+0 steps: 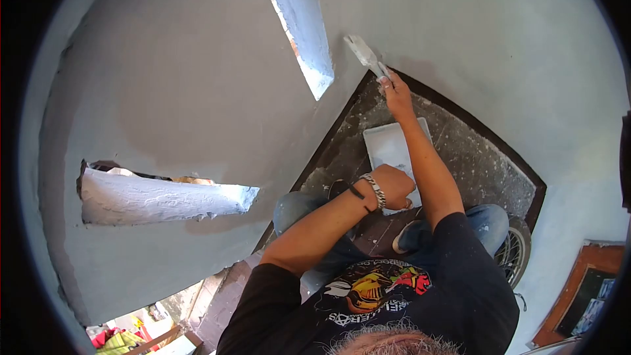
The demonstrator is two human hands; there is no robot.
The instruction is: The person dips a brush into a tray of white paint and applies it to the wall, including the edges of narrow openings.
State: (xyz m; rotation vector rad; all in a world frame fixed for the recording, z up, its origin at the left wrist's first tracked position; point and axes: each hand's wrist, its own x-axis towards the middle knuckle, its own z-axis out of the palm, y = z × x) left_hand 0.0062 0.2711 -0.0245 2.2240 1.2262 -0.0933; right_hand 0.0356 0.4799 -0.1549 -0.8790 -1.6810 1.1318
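My right hand [397,95] is stretched out toward the wall corner, its fingers closed round the handle of a paintbrush [363,52]. White paint coats the brush, whose bristle end points up and left, close to the wall. My left hand [393,187], with a metal bracelet at the wrist, is curled shut in front of my body. It overlaps the near end of a white paint tray [386,144] on the floor. Whatever its fingers may hold is hidden.
A grey wall [197,105] has a slanted opening [305,33] and a lower opening [164,197]. Dark skirting [473,128] edges the paint-spotted floor [490,171]. A spoked wheel [516,250] stands by my right knee; a wood-framed panel [582,289] is at lower right.
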